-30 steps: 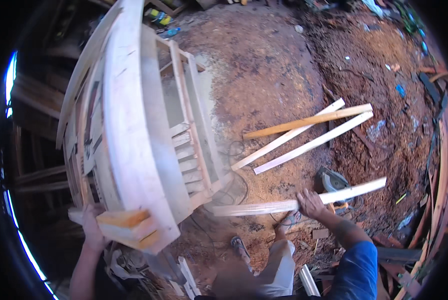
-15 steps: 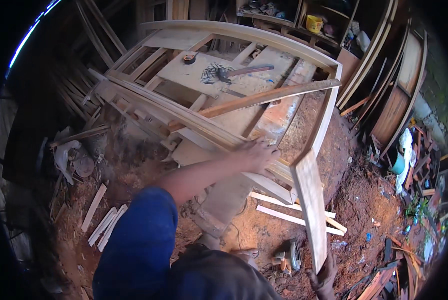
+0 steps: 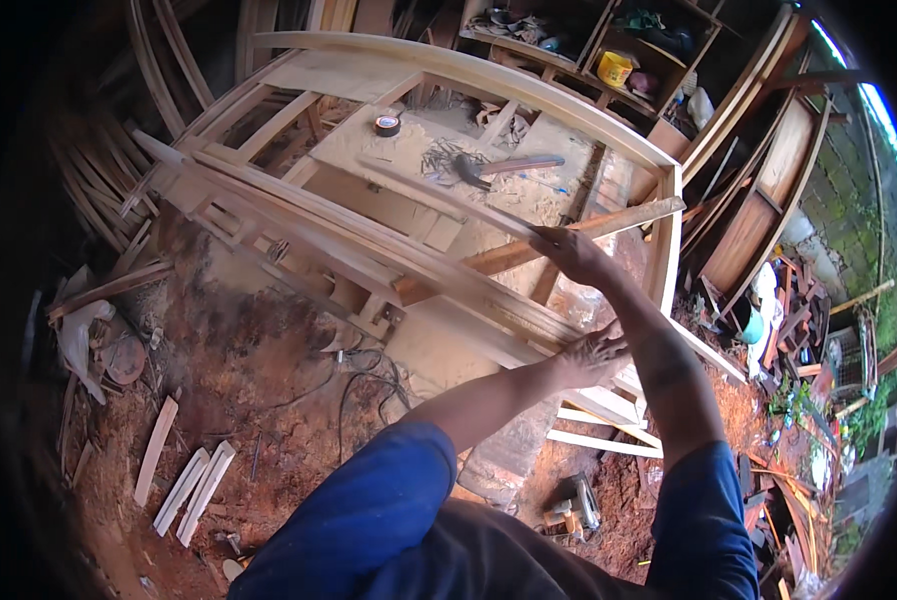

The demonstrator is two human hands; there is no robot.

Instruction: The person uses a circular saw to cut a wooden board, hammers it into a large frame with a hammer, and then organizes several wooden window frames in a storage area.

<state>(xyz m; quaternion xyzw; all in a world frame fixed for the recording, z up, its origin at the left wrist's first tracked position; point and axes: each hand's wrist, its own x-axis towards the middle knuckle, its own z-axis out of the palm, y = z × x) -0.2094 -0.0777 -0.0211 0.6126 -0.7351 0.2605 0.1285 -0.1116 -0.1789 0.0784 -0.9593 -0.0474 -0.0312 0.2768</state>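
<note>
My right hand [image 3: 573, 256] is closed round the near end of a narrow wooden board [image 3: 447, 198], which slants away to the far left above the bench. My left hand [image 3: 597, 357] lies with its fingers stretched out over the right end of long wooden rails [image 3: 369, 238]. These rails cross the near side of a large pale wooden frame [image 3: 469, 62]. Beyond the held board, a hammer [image 3: 514, 165] lies beside a scatter of dark nails [image 3: 439, 156]. A black roll of tape [image 3: 387, 126] sits farther left.
A power tool [image 3: 577, 508] stands on the sawdust-covered ground near me. Pale wood strips [image 3: 195, 490] lie at the lower left. Shelves with a yellow bucket [image 3: 615, 68] stand behind; scrap wood [image 3: 784, 510] is heaped at the right. A cable [image 3: 374, 370] hangs near the bench.
My right hand has swung the board from the lower right up and over the bench. My left hand stays on the rails. The view has shifted to the right.
</note>
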